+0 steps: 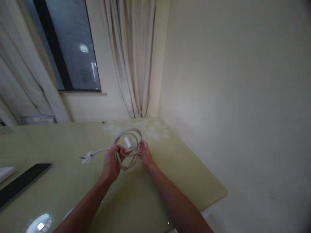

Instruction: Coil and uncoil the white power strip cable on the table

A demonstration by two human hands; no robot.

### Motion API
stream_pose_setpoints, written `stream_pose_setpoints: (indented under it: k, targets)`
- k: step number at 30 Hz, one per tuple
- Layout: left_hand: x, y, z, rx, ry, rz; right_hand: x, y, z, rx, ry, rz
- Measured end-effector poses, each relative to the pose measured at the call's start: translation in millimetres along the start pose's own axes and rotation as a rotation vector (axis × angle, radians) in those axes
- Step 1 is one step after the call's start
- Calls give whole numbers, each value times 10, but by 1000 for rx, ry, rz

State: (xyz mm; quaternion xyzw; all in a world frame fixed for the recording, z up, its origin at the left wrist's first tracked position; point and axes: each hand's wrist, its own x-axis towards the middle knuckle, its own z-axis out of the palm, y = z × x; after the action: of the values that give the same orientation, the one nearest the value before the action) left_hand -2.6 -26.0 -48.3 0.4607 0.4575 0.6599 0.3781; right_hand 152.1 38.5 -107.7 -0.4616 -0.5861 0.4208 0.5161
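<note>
A pale power cord (133, 130) is coiled in loose loops above the table. My left hand (113, 163) is closed around the left side of the coil. My right hand (146, 153) grips the coil's right side, its fingertips partly hidden behind the loops. From my left hand a length of cord runs out leftward and ends in a clear plug (87, 157) with metal prongs. A white connector block (128, 142) shows through the middle of the loops.
The glossy yellow-green table (189, 171) meets a bare wall (233, 97) on the right. A long black flat object (24, 183) and a white item (6, 173) lie at left. Behind are curtains (136, 58) and a dark window (73, 42). A small black piece (103, 122) sits at the far edge.
</note>
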Motion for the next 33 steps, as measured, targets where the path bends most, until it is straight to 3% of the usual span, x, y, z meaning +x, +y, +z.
stream_pose_setpoints:
  k: [5,9,15,21,28,33]
  targets:
    - [10,-50,12,-94,-31,-141,-34,-95,16,263,-125,107]
    - [65,-202,-50,-40,-29,-203,-35,-68,-34,144,-108,75]
    - [222,-353,-170,70,75,-290,-27,-39,-79,35,-27,-6]
    - [241,-417,-221,65,119,-266,-126,-168,-52,-14,-5,-102]
    - [147,-328,-235,-44,-50,-218,-165,-226,-56,11,89,-97]
    - [196,-205,-398,-108,-261,-371,-104,-293,-164,104,126,-61]
